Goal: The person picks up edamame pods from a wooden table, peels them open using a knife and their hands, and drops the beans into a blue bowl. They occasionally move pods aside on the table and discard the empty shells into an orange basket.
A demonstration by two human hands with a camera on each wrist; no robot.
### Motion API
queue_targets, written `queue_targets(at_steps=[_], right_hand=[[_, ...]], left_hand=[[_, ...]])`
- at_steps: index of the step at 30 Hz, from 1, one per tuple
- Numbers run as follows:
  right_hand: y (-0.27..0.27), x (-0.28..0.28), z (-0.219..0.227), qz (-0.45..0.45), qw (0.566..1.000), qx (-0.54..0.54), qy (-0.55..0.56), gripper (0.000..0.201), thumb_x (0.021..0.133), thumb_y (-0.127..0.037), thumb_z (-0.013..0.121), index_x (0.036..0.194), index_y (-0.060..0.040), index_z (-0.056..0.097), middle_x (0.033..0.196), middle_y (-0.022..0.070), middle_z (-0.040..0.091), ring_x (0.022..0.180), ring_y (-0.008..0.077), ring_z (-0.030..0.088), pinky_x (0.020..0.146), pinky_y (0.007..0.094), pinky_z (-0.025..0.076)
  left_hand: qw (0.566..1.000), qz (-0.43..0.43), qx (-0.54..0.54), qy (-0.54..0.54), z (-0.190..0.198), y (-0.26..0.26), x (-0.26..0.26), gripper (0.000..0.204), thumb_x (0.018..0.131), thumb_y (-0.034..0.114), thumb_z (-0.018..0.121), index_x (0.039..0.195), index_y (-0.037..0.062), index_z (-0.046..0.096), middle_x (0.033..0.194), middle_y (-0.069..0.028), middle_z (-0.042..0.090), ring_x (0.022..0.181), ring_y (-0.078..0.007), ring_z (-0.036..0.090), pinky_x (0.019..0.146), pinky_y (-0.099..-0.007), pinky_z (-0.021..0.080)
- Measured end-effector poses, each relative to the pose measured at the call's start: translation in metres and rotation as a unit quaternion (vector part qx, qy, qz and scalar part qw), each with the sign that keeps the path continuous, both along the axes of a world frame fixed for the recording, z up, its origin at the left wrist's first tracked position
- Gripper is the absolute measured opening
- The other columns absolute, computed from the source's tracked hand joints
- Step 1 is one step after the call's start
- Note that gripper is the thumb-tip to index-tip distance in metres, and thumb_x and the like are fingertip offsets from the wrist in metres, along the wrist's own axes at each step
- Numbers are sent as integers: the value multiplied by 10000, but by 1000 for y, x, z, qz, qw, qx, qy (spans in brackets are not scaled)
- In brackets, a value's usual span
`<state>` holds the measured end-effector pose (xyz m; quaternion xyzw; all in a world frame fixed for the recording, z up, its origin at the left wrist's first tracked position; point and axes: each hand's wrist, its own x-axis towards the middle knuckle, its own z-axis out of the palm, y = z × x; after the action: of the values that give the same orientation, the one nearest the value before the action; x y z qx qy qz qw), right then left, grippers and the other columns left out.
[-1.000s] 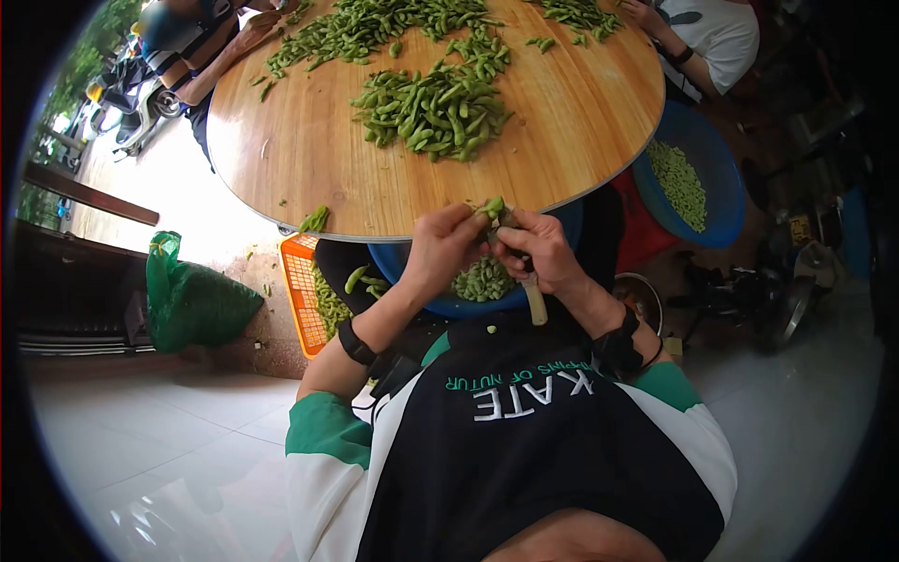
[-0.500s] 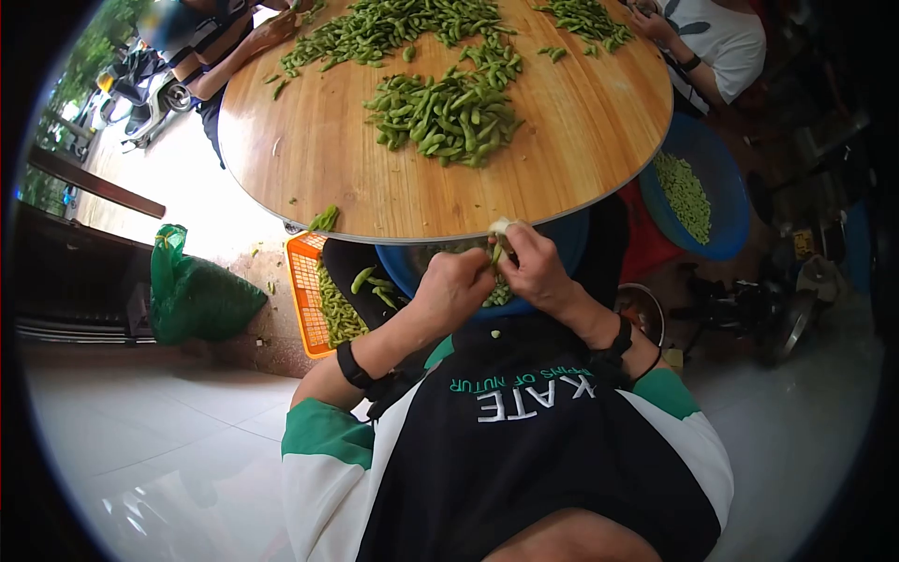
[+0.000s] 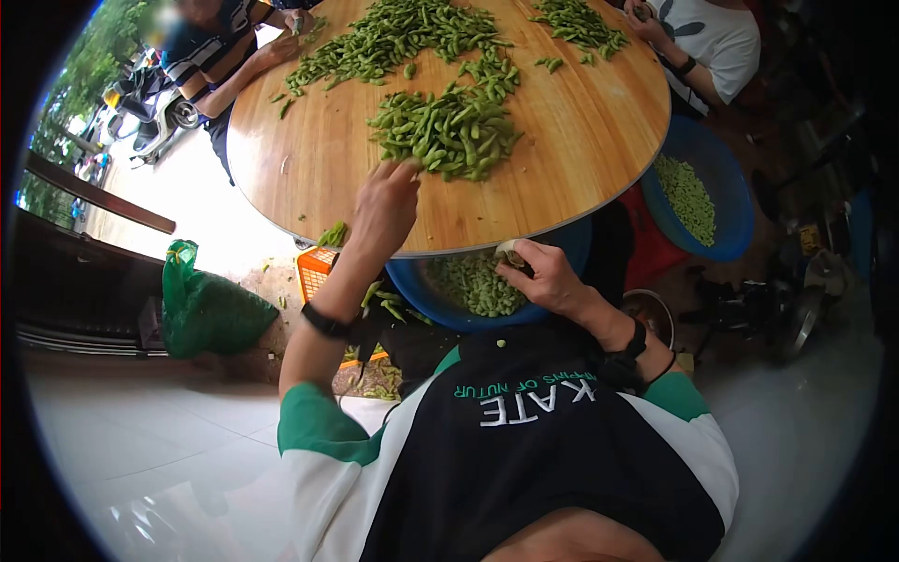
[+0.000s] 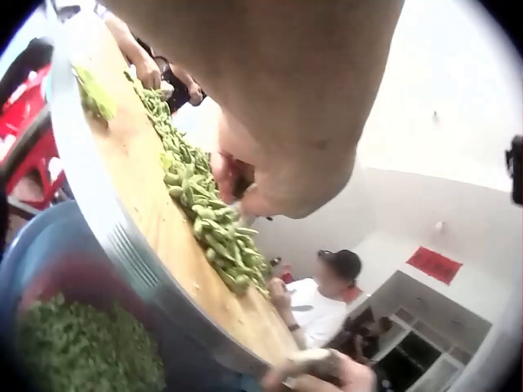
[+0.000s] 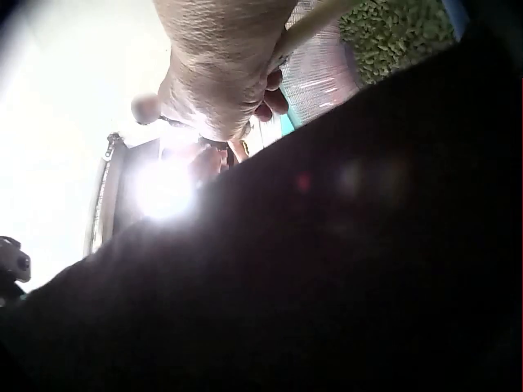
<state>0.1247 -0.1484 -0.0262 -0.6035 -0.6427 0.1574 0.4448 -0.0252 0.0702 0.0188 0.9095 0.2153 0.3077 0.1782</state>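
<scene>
My left hand [image 3: 386, 211] is over the wooden table [image 3: 318, 178], its bent fingertips at the near edge of a heap of green pods [image 3: 445, 136]. In the left wrist view that hand [image 4: 274, 167] is beside the pods [image 4: 216, 233], the fingertips partly hidden. Past the table's near edge, my right hand [image 3: 554, 279] is curled above a blue basin [image 3: 412, 302] of shelled green beans [image 3: 479, 286]. A pale covering [image 3: 508, 249] shows at its thumb. The right wrist view shows this hand [image 5: 225, 73] gripping a tool with a pale handle [image 5: 315, 24].
More pods [image 3: 403, 37] lie farther back, with a person at each side of the table. Another blue basin [image 3: 740, 220] of beans stands right. At left are a green bag [image 3: 211, 314], an orange basket [image 3: 314, 272] and loose pods [image 3: 389, 304] near my lap.
My left hand has left the right hand and moved forward and left to the pods. The right hand stays near the basin, slightly lower, and more of the basin's beans show.
</scene>
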Motion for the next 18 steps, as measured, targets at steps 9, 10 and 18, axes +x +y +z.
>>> queue_targets(at_steps=[9, 10, 18], right_hand=[[-9, 7, 0, 12, 980, -55, 193, 398, 897, -100, 573, 1259, 36, 481, 871, 113, 622, 716, 172, 600, 672, 300, 498], [-7, 8, 6, 28, 965, -90, 245, 410, 927, -107, 530, 1303, 30, 439, 880, 76, 599, 664, 116, 540, 606, 245, 450], [13, -1, 15, 51, 915, -159, 366, 417, 971, -99, 465, 1360, 22, 371, 820, 42, 562, 570, 37, 448, 483, 173, 372]], left_hand=[[991, 3, -135, 23, -34, 22, 30, 143, 771, 106, 669, 857, 5, 616, 839, -188, 618, 739, -359, 603, 672, -426, 473], [991, 1, -134, 26, -34, 22, 25, 143, 771, 106, 669, 857, 5, 616, 839, -188, 618, 739, -359, 603, 672, -426, 473], [992, -44, -2, 117, -24, 6, 7, 134, 784, 118, 669, 835, 1, 627, 748, -191, 621, 687, -351, 612, 627, -410, 474]])
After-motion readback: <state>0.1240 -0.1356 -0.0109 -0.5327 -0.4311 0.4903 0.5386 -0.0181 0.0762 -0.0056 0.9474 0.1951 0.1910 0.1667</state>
